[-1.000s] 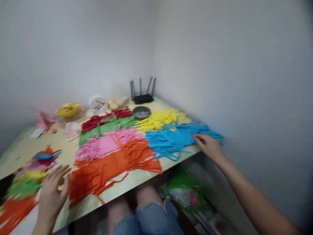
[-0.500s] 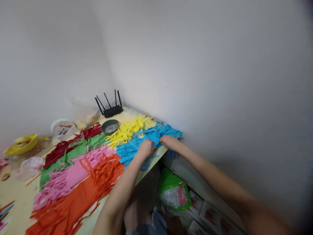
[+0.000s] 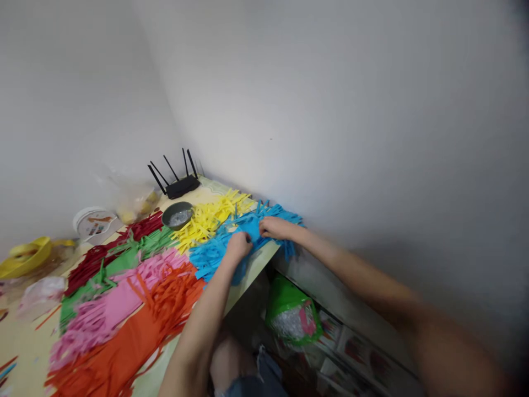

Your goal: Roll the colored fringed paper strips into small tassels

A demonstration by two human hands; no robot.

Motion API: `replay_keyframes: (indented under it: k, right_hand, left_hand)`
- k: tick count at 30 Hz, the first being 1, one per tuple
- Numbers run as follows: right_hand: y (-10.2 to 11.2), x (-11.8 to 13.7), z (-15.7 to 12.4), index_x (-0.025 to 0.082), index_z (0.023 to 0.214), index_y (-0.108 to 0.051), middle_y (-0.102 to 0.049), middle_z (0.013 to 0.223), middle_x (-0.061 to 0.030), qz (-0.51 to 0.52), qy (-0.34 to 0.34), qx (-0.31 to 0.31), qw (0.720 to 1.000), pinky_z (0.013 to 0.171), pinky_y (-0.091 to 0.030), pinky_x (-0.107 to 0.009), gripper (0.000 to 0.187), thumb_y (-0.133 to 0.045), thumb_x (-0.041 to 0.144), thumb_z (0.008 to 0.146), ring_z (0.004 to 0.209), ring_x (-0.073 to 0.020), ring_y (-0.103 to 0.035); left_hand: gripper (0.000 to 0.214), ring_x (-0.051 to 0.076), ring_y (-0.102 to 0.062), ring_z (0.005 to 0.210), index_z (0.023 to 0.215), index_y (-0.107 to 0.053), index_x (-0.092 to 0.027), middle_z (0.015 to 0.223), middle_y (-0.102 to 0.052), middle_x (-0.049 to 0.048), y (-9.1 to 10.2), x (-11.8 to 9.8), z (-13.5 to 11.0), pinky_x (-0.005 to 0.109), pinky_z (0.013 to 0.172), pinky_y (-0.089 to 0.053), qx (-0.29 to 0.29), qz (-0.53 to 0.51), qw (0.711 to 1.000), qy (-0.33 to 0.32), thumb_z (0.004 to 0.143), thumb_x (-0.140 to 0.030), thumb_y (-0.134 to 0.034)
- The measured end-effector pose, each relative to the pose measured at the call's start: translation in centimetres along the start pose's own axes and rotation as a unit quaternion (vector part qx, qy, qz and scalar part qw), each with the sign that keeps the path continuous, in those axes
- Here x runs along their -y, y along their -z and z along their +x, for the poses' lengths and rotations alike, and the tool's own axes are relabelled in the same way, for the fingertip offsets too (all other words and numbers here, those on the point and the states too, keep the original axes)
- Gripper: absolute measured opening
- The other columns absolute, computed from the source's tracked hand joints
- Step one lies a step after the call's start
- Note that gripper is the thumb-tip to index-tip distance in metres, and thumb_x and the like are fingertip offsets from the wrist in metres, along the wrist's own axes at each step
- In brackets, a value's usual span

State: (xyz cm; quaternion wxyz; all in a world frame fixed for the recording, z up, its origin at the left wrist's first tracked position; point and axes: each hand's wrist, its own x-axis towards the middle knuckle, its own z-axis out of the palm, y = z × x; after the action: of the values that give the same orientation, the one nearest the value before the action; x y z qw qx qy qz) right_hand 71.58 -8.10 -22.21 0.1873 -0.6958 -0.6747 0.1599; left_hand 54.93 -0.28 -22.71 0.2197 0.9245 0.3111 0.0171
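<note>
Fingers of both hands pinch blue paper strips (image 3: 252, 226) — grey bowl (image 3: 177, 214) holds pale bits.

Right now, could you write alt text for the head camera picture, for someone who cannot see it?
Seen from above, a person's left hand and right hand rest on a pile of blue paper strips at the table's corner. Yellow strips, green, pink and orange piles lie alongside, with a black router by the wall.

both arms reached forward and inward; the left hand (image 3: 238, 243) and right hand (image 3: 273, 227) lay close together, palms down, fingers curled.
</note>
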Motion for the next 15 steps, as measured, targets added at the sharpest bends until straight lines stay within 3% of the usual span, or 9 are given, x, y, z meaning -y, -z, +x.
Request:
replay_keyframes:
  k: [5, 10, 15]
  right_hand:
    - [-0.3, 0.2, -1.2, 0.013, 0.096, -0.065, -0.067, 0.102, -0.0059, -0.079, 0.019, 0.013, 0.997, 0.090, -0.048, -0.042, 0.020, -0.058, 0.031, 0.090, 0.098, -0.0194, -0.062]
    - [-2.1, 2.0, -2.7, 0.012, 0.098, -0.069, -0.068, 0.103, -0.0133, -0.101, 0.032, -0.071, 0.992, 0.093, -0.045, -0.041, 0.017, -0.057, 0.018, 0.087, 0.103, -0.0251, -0.060]
    - [-5.0, 5.5, -3.2, 0.012, 0.104, -0.068, -0.062, 0.119, -0.0159, -0.080, 0.056, -0.146, 0.985, 0.098, -0.044, -0.044, 0.029, -0.046, 0.008, 0.086, 0.110, -0.0257, -0.056]
  left_hand:
    - [0.025, 0.029, -0.060, 0.107, 0.105, -0.062, -0.010, 0.110, -0.064, 0.0190, -1.0, -1.3, -0.7, 0.037, 0.087, -0.047, -0.022, 0.044, 0.999, 0.012, 0.082, -0.011, -0.054]
    - [0.022, 0.024, -0.061, 0.102, 0.104, -0.061, -0.010, 0.106, -0.065, 0.0150, -1.2, -0.8, -0.4, 0.038, 0.088, -0.046, -0.061, 0.027, 0.996, 0.051, 0.090, -0.011, -0.044]
    - [0.014, 0.023, -0.064, 0.089, 0.089, -0.064, -0.013, 0.090, -0.069, 0.0133, 0.1, 0.8, -0.1, 0.031, 0.078, -0.046, -0.137, -0.045, 0.985, 0.092, 0.082, -0.012, -0.052]
